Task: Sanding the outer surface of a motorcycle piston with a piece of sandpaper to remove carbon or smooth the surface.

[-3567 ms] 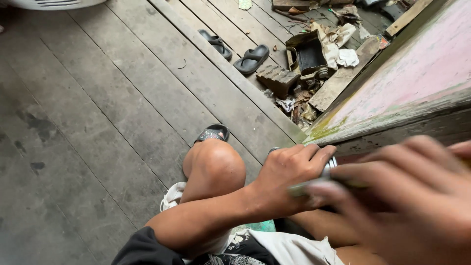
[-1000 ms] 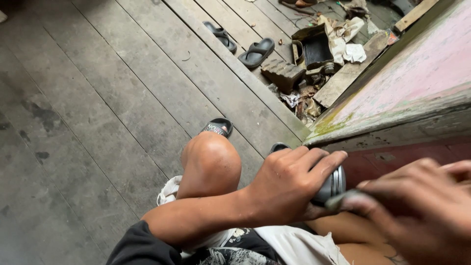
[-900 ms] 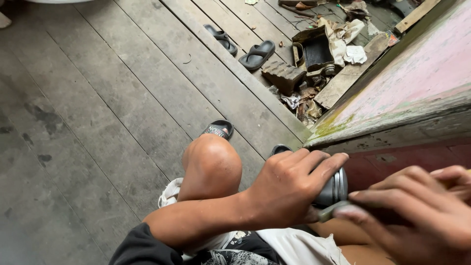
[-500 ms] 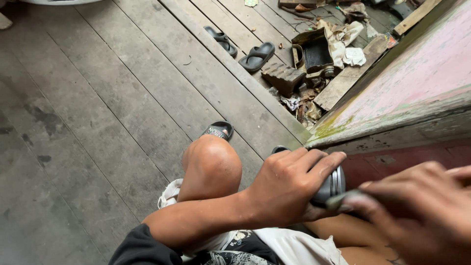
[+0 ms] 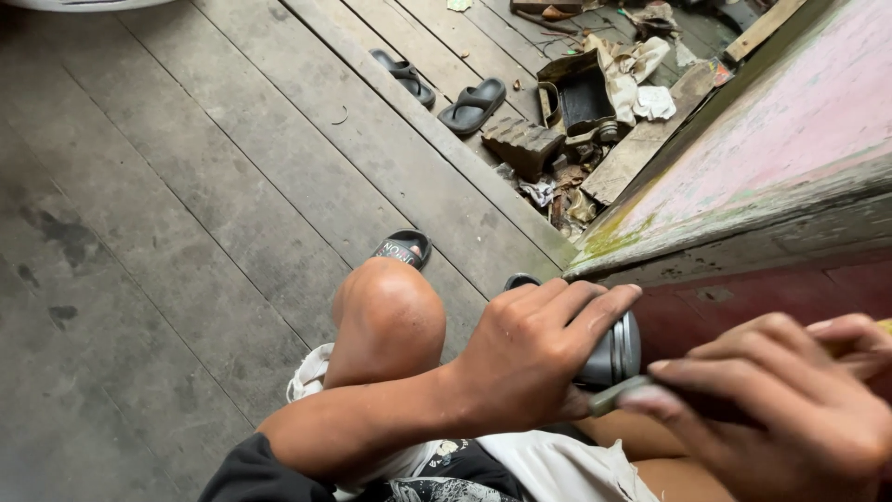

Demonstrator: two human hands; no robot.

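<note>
My left hand [image 5: 534, 358] is wrapped around a grey ribbed metal cylinder [image 5: 615, 350], held over my lap. Only the cylinder's right end shows past my fingers. My right hand [image 5: 780, 409], at the lower right edge, grips a thin flat greyish tool [image 5: 618, 394] whose tip sits just below the cylinder's end. Whether the tip touches the metal is hard to tell. My bare left knee [image 5: 388, 311] is raised just left of the hands.
Grey wooden floorboards [image 5: 186, 214] stretch to the left. A black sandal [image 5: 402, 248] is on my foot. Two loose black sandals [image 5: 441, 88] lie further off. A heap of scrap and rags [image 5: 595, 93] sits beside a worn pink-and-green wooden surface [image 5: 771, 149] on the right.
My hands keep their hold on the cylinder and the tool. The right hand has shifted slightly back and forth at the cylinder's end; the view has moved a little.
</note>
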